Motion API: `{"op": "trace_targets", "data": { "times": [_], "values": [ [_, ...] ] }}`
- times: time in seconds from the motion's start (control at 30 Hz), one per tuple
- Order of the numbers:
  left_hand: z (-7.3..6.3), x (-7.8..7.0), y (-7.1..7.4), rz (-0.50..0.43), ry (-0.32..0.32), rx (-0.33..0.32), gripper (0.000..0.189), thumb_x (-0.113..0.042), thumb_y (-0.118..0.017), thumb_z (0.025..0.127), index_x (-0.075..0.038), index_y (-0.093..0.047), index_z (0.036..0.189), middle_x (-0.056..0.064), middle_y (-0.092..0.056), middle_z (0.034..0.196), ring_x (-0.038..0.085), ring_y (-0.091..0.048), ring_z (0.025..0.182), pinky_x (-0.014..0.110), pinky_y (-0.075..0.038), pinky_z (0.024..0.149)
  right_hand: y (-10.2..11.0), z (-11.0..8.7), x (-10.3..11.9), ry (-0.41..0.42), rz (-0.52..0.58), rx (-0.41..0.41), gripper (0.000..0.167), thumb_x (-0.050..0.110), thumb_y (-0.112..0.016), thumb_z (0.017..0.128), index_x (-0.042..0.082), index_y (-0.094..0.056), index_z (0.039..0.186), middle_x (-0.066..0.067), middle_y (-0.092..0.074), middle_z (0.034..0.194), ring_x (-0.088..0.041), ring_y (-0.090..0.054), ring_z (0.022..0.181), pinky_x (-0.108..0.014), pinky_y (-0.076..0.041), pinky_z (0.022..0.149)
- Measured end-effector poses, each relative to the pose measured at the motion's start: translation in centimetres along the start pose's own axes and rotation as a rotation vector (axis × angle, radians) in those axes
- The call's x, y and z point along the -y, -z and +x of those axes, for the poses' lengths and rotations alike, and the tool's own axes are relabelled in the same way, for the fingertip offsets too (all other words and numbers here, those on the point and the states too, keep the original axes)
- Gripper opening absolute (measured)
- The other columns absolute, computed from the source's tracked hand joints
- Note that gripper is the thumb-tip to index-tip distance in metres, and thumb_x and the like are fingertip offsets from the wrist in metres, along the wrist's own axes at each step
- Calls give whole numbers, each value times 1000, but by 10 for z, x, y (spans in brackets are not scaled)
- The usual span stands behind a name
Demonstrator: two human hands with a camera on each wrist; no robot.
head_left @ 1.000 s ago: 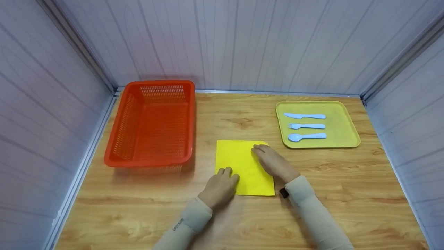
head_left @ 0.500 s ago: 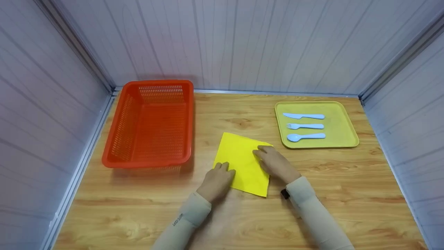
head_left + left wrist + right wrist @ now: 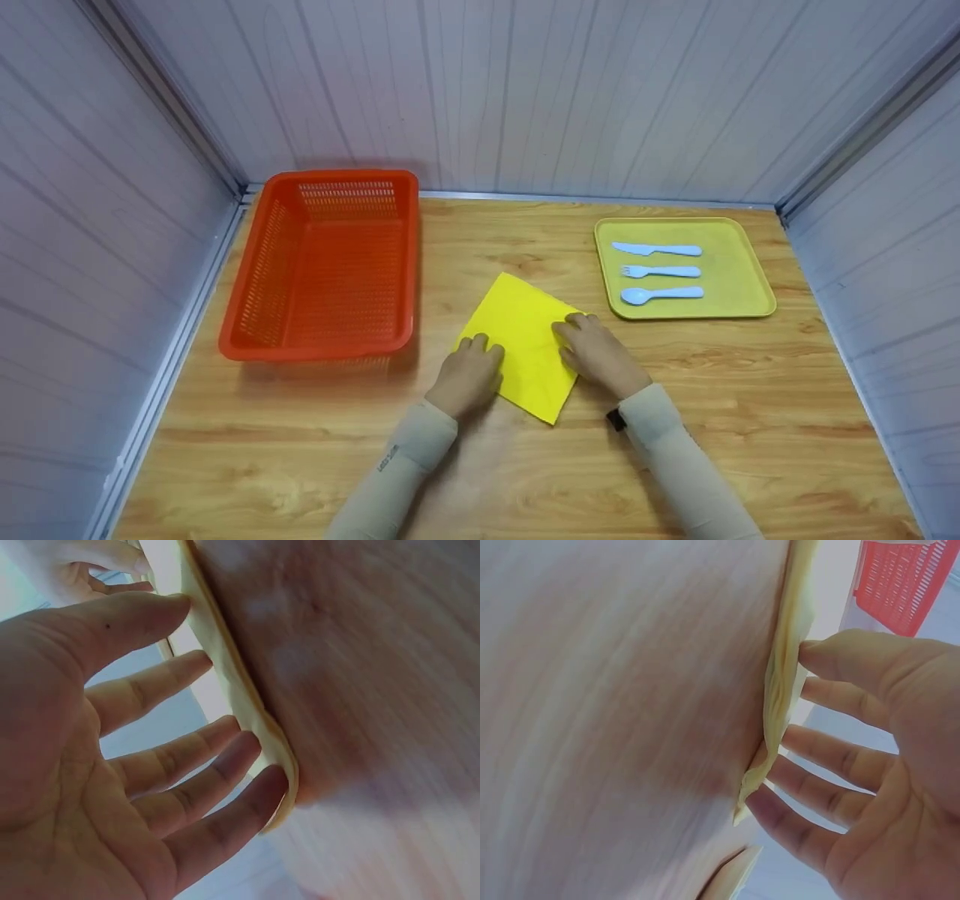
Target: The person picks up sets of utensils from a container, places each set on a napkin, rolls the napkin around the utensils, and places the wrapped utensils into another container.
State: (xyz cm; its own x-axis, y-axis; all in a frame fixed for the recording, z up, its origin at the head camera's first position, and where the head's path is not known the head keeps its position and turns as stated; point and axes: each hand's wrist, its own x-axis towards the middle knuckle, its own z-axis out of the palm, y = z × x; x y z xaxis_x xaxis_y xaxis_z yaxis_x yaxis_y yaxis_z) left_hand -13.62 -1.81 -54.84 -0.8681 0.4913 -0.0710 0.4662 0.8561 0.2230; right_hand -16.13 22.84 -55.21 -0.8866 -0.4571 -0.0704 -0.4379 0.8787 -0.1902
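Observation:
A folded yellow cloth point(image 3: 525, 330) lies on the wooden table, turned so that one corner points at the back wall. My left hand point(image 3: 466, 375) rests on its left side, fingertips down on the top. On the right side my right hand point(image 3: 600, 356) touches it near the right corner. In the left wrist view the fingers point(image 3: 172, 757) are spread and nearly straight, tips against the cloth point(image 3: 240, 682). The right wrist view shows loosely extended fingers point(image 3: 840, 750) at the edge of the cloth point(image 3: 780, 682), where several soft layers show.
An orange-red plastic basket point(image 3: 411, 300) stands at the back left. To the right, a yellow tray point(image 3: 739, 270) carries a light-blue knife point(image 3: 660, 249), fork point(image 3: 664, 271) and spoon point(image 3: 664, 295) in rows. Panel walls point(image 3: 495, 97) enclose the table's back and sides.
The cloth has turned clockwise on the table from nearly square to a diamond slant. My left hand has moved forward and slightly left with it; my right hand has shifted only a little.

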Motion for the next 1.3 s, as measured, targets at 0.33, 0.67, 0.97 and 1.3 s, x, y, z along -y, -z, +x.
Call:
{"op": "trace_targets", "data": {
  "times": [0.33,0.67,0.97,1.3],
  "values": [
    [7,8,-4,-48,19,76,37,-24,-68,94,-6,-62,126,19,-50,136,39,-49,119,49,-48,96,-3,-5,3,-61,32,18,39,21,-66,98,3,-59,132,-23,-54,123,-40,-52,111,-49,-49,91],
    [14,18,0,-128,9,100,40,-19,-66,94,-8,-60,132,18,-46,145,40,-43,131,50,-38,108,-6,-10,2,-50,25,-28,40,22,-69,96,3,-60,130,-24,-53,120,-39,-52,110,-48,-51,87],
    [19,24,4,-191,10,127,43,-19,-67,94,-10,-59,135,18,-43,149,39,-39,135,49,-39,108,-4,-11,3,-70,41,-7,43,24,-68,97,2,-59,132,-25,-52,123,-41,-50,111,-49,-49,90],
    [23,28,6,-222,6,147,47,-21,-69,94,-12,-57,138,15,-40,152,36,-35,138,47,-36,110,-2,-12,3,-93,56,-14,42,24,-68,97,2,-59,132,-26,-51,123,-41,-50,110,-49,-50,88]
  ]
}}
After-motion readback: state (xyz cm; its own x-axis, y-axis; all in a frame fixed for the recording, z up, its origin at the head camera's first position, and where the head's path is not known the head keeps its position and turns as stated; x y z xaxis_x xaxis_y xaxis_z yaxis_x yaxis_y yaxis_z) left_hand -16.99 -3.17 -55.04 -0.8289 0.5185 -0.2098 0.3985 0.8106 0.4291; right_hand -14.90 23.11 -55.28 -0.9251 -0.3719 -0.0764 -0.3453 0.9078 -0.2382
